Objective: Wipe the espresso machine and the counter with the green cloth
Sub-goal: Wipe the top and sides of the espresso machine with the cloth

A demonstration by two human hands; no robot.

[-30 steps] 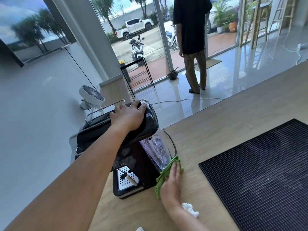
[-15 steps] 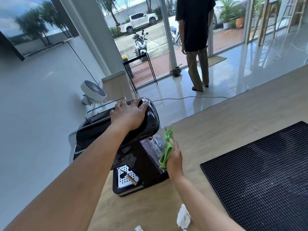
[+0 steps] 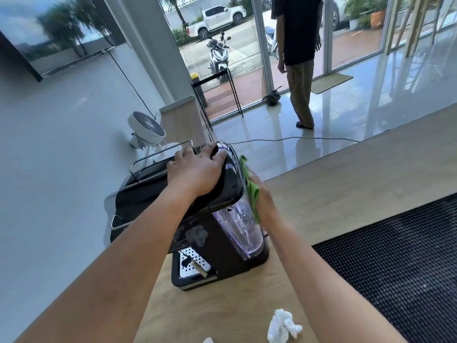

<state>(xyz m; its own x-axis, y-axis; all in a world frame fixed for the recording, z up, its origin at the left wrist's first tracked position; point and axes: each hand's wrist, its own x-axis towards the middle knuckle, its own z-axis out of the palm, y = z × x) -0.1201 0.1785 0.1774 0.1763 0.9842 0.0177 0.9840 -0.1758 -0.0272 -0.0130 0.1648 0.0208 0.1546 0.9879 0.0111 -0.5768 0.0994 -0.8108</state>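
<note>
1. Wooden counter (image 3: 346,174) fills the lower right of the frame and carries everything. With the cloth up on the machine, the counter's own wipe probably comes later.
2. Black ribbed mat (image 3: 395,256) lies at the right edge, well apart from the machine, so it leaves the wiping arm free.
3. Espresso machine (image 3: 197,219) stands in the centre of the frame at the counter's left end, its clear water tank (image 3: 237,226) facing right.
4. Left hand (image 3: 195,169) clasps the machine's rounded top with its fingers curled over the far edge, likely bracing it so sideways rubbing does not slide it.
5. Right hand (image 3: 264,201) lies flat against the machine's right side, palm inward, pushing rather than gripping. Its fingertips are hidden.
6. Green cloth (image 3: 251,189) is trapped between that palm and the side of the tank, just below the lid, with one corner poking up above the hand.
7. Crumpled white tissue (image 3: 283,326) sits loose at bottom centre, near the right forearm.
</note>
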